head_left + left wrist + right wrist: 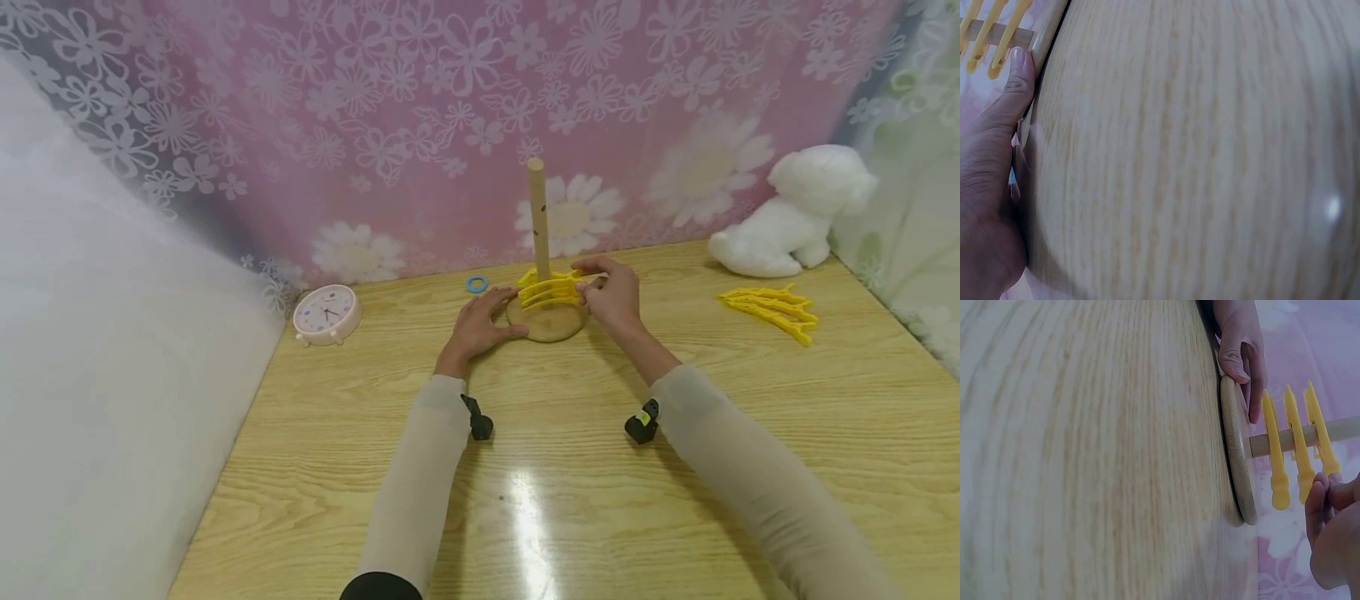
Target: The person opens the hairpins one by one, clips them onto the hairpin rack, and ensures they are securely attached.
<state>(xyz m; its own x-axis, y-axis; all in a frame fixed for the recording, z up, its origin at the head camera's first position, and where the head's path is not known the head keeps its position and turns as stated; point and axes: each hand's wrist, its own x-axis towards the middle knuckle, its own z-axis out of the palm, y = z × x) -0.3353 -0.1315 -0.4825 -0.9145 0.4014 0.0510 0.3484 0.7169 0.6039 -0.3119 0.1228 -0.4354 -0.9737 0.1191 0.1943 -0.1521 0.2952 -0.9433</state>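
A wooden stand has a round base (551, 327) and an upright pole (539, 217). Three long, slim yellow clips (1296, 434) are fastened across the pole, one above another with gaps between. My right hand (617, 296) pinches the handle end of the topmost clip (1320, 425) between thumb and fingers. From the left side, my left hand (477, 322) holds the base by its rim, thumb (1235, 365) at the near edge and fingers farther back. In the left wrist view, that thumb (1017, 78) lies beside the base, close to the clips' ends.
A pile of yellow clips (772, 310) lies on the table (337, 467) to the right, before a white plush dog (795, 212). A blue ring (477, 284) sits behind my left hand. Farther left stands a pink clock (327, 314). A flowered curtain (450, 125) hangs behind.
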